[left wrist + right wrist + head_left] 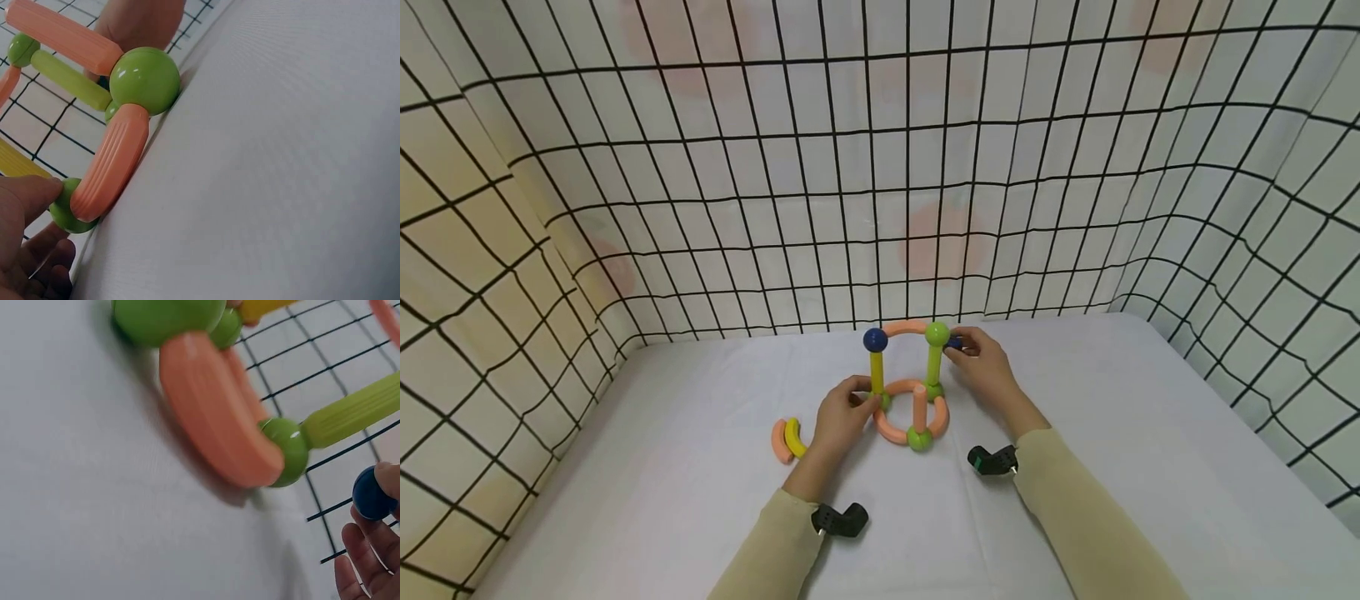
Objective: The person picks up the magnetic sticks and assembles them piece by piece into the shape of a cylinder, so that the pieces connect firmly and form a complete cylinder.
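Note:
A frame of toy rods and balls stands on the white cloth. Its base ring joins curved orange rods (891, 432) with green balls. My left hand (840, 417) pinches the green ball (62, 209) at the foot of the upright yellow rod (877, 372), which a dark blue ball (875, 339) tops. Between finger and thumb, my right hand (988, 371) holds another blue ball (369, 495) beside the upper green ball (937, 334) on the upright green rod (934, 365). A curved orange rod (906, 327) spans the two tops. At the front, a straight orange rod (920, 408) rises from a green ball (920, 438).
Left of my left hand, a loose curved orange rod (781, 442) and a curved yellow rod (793, 437) lie side by side on the white cloth (700, 483). Black grid netting (820, 200) stands behind the frame and along both sides.

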A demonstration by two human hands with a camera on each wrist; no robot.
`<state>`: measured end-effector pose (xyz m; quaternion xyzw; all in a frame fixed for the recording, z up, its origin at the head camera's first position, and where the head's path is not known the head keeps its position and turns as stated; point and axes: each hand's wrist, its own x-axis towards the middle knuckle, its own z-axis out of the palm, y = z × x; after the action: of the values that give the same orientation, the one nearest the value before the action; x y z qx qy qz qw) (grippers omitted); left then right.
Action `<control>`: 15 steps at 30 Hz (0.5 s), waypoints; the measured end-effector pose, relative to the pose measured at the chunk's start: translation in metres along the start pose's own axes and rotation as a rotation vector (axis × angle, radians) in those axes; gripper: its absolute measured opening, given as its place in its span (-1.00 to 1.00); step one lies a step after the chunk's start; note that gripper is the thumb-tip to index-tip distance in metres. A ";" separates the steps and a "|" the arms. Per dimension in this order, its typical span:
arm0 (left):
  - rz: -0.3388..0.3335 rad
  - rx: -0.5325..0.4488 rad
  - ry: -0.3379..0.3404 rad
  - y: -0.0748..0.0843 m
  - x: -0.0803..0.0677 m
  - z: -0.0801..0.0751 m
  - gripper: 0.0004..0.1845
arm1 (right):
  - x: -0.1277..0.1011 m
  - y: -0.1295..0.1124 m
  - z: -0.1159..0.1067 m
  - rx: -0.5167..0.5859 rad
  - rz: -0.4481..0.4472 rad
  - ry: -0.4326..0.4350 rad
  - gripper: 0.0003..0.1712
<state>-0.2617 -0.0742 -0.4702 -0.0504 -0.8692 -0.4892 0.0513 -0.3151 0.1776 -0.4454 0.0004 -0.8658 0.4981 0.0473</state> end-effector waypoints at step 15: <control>-0.023 0.002 0.003 0.000 -0.001 0.001 -0.72 | -0.053 -0.028 -0.032 0.162 -0.121 0.139 -0.52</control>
<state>-0.2611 -0.0729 -0.4705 -0.0396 -0.8701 -0.4891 0.0469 -0.2589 0.1884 -0.4095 0.0218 -0.8157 0.5616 0.1372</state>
